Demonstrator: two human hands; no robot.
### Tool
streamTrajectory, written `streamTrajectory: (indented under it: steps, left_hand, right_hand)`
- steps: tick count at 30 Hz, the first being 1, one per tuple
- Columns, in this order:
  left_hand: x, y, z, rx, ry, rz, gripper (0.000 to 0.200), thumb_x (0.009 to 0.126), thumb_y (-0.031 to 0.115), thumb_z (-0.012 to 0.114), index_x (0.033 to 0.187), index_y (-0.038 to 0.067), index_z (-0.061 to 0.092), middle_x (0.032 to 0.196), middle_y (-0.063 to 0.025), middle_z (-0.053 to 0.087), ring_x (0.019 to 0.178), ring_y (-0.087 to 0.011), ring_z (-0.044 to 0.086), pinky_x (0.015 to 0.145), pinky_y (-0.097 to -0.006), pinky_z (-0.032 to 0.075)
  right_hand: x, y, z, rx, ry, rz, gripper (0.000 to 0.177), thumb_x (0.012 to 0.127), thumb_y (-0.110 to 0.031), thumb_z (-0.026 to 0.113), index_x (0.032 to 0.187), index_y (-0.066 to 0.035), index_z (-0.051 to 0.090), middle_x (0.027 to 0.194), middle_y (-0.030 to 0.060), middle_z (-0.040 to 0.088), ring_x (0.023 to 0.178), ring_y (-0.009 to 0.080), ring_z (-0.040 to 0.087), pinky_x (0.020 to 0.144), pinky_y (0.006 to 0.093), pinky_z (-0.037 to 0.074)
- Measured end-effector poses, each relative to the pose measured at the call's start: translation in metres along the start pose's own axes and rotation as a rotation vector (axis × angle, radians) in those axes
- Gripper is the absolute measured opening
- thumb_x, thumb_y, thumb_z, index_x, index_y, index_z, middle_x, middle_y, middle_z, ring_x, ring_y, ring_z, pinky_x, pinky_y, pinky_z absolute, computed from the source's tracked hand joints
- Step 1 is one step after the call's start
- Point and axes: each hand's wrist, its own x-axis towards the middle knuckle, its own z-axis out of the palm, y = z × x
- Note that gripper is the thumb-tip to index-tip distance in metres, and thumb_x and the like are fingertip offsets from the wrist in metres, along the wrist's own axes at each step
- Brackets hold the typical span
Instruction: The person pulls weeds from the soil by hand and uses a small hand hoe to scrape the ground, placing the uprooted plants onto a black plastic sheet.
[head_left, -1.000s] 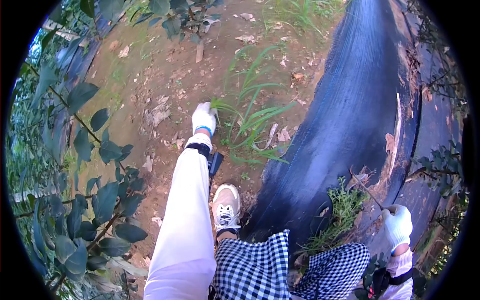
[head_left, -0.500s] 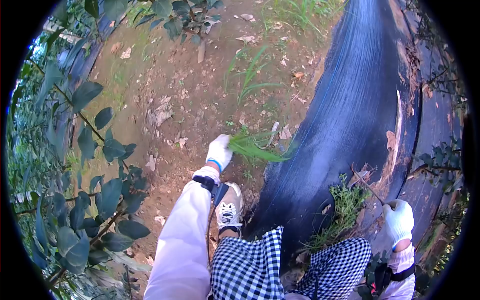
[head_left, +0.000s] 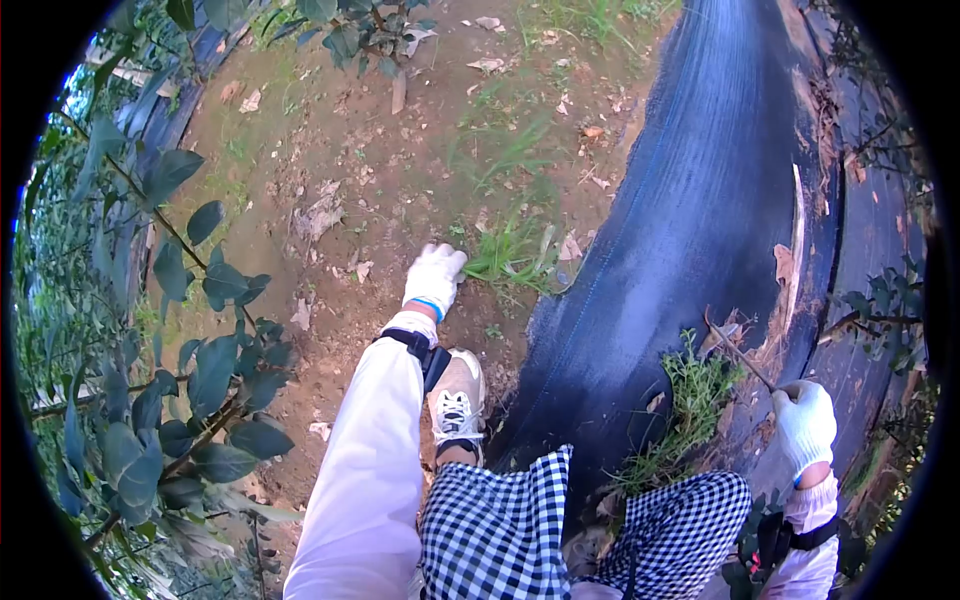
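Observation:
My left hand, in a white glove, is low over the soil with its fingers stretched out. Loosened green grass lies against its right side, by the fingertips. On the right, my right hand, also gloved in white, is closed around a thin tool with a slender curved metal end, which looks like a sickle; its handle is hidden in the fist. Just left of that tool grows a leafy weed clump, untouched, at the edge of the black ground cover.
Black ground-cover sheet runs up the right side. Leafy branches crowd the left. A shoe stands on the bare soil below my left hand. More grass grows farther ahead; a pale stick lies on the sheet.
The grass that stuck out from my closed left hand now rests beside its opened fingers. That hand moved slightly up. My right hand shifted slightly with the sickle still in it.

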Motion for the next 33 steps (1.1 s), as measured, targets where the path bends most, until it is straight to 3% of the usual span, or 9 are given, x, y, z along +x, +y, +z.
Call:
streamTrajectory:
  steps: [4, 10, 12, 15, 16, 18, 23, 27, 33]
  left_hand:
    - [0.0, -0.006, 0.009, -0.491, 0.018, -0.248, 0.036, 0.076, 0.013, 0.071, 0.111, 0.008, 0.064, 0.101, -0.0168, 0.063, 0.107, -0.0347, 0.058, 0.092, -0.0422, 0.047]
    - [0.014, 0.037, 0.026, -0.091, -0.109, 0.211, 0.037, 0.074, 0.017, 0.074, 0.11, 0.014, 0.066, 0.109, -0.0118, 0.063, 0.107, -0.0374, 0.057, 0.092, -0.045, 0.048]
    - [0.02, 0.027, 0.043, -0.23, 0.013, 0.071, 0.028, 0.079, 0.012, 0.07, 0.107, 0.008, 0.065, 0.102, -0.0126, 0.066, 0.096, -0.0343, 0.063, 0.085, -0.0371, 0.05]
    - [0.006, 0.001, 0.036, -1.099, 0.225, -0.356, 0.023, 0.087, 0.013, 0.065, 0.106, 0.0, 0.066, 0.104, -0.0222, 0.068, 0.095, -0.029, 0.066, 0.084, -0.0291, 0.049]
    - [-0.004, 0.007, 0.003, -0.621, 0.099, -0.419, 0.032, 0.081, 0.017, 0.07, 0.11, 0.004, 0.066, 0.102, -0.02, 0.068, 0.094, -0.0318, 0.065, 0.086, -0.0349, 0.05]
    - [-0.013, 0.015, 0.0, -0.146, -0.018, -0.029, 0.039, 0.074, 0.021, 0.074, 0.11, 0.01, 0.066, 0.105, -0.0172, 0.065, 0.101, -0.0357, 0.06, 0.089, -0.0424, 0.049]
    - [-0.011, 0.044, 0.027, 0.156, -0.145, 0.176, 0.043, 0.078, 0.008, 0.069, 0.12, 0.015, 0.064, 0.112, -0.0102, 0.063, 0.107, -0.0315, 0.058, 0.089, -0.0371, 0.051]
    - [0.005, 0.041, 0.033, -0.904, 0.154, -0.259, 0.031, 0.083, 0.01, 0.066, 0.113, 0.004, 0.063, 0.105, -0.0171, 0.066, 0.101, -0.0383, 0.061, 0.091, -0.0396, 0.05]
    - [0.015, 0.098, 0.016, -0.13, -0.193, 0.24, 0.037, 0.078, 0.013, 0.068, 0.115, 0.012, 0.063, 0.111, -0.0162, 0.059, 0.113, -0.0395, 0.053, 0.093, -0.0435, 0.048]
  right_hand:
    - [0.0, 0.004, 0.0, 0.02, -0.015, 0.043, 0.024, 0.079, -0.02, 0.063, 0.088, -0.002, 0.075, 0.079, 0.019, 0.07, 0.076, 0.0336, 0.07, 0.072, 0.0378, 0.053]
    - [-0.004, 0.005, 0.002, 0.023, 0.0, 0.029, 0.023, 0.079, -0.02, 0.064, 0.088, -0.002, 0.075, 0.078, 0.0187, 0.07, 0.075, 0.0329, 0.07, 0.071, 0.0372, 0.053]
    - [-0.005, 0.007, 0.002, 0.028, 0.009, 0.018, 0.023, 0.08, -0.02, 0.064, 0.088, -0.002, 0.075, 0.079, 0.0186, 0.07, 0.075, 0.0328, 0.07, 0.071, 0.037, 0.053]
    - [-0.009, 0.011, 0.005, 0.047, 0.018, 0.038, 0.022, 0.079, -0.018, 0.064, 0.089, -0.001, 0.074, 0.08, 0.019, 0.07, 0.076, 0.0327, 0.07, 0.072, 0.0369, 0.054]
    - [-0.011, 0.014, 0.007, 0.048, 0.027, 0.033, 0.022, 0.08, -0.019, 0.064, 0.089, -0.001, 0.074, 0.08, 0.0191, 0.07, 0.076, 0.0327, 0.07, 0.072, 0.037, 0.054]
    - [-0.01, 0.014, 0.01, 0.058, 0.048, 0.007, 0.022, 0.08, -0.019, 0.064, 0.09, -0.002, 0.074, 0.08, 0.0191, 0.07, 0.076, 0.0327, 0.07, 0.072, 0.0371, 0.054]
    - [-0.011, 0.007, 0.006, 0.044, 0.013, 0.028, 0.023, 0.08, -0.02, 0.063, 0.09, -0.002, 0.074, 0.08, 0.0187, 0.07, 0.077, 0.0329, 0.07, 0.072, 0.0371, 0.054]
    - [-0.012, 0.017, 0.014, 0.058, 0.034, 0.047, 0.023, 0.08, -0.02, 0.063, 0.09, -0.002, 0.074, 0.08, 0.0181, 0.07, 0.077, 0.0332, 0.07, 0.072, 0.038, 0.054]
    - [-0.014, 0.014, 0.014, 0.068, 0.02, 0.057, 0.023, 0.08, -0.02, 0.063, 0.09, -0.002, 0.074, 0.081, 0.0184, 0.07, 0.077, 0.0338, 0.069, 0.072, 0.0385, 0.054]
